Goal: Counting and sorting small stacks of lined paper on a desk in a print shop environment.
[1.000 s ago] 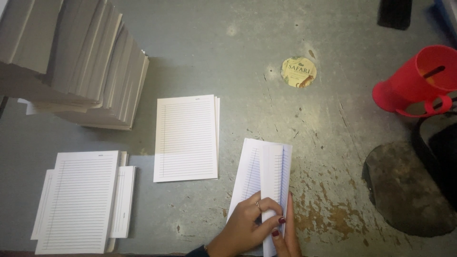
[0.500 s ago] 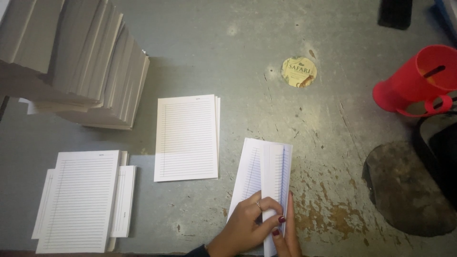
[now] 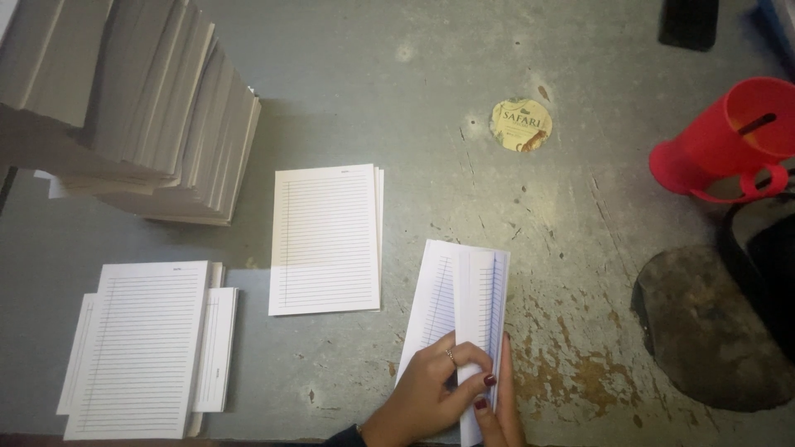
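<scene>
A folded bundle of lined paper sheets point(image 3: 460, 298) lies on the grey table near the bottom middle. My left hand point(image 3: 431, 393), with a ring and dark red nails, presses its fingers on the near end of the fold. My right hand point(image 3: 501, 410) grips the same end from the right, mostly cut off by the frame's bottom edge. A flat stack of lined sheets point(image 3: 327, 238) lies to the left of the folded bundle, apart from both hands.
A tall leaning pile of grey paper point(image 3: 132, 99) fills the top left. Another stack of lined sheets point(image 3: 145, 348) lies at the bottom left. A round sticker point(image 3: 521, 125), a red plastic jug point(image 3: 729, 141) and a dark worn patch point(image 3: 704, 331) are on the right.
</scene>
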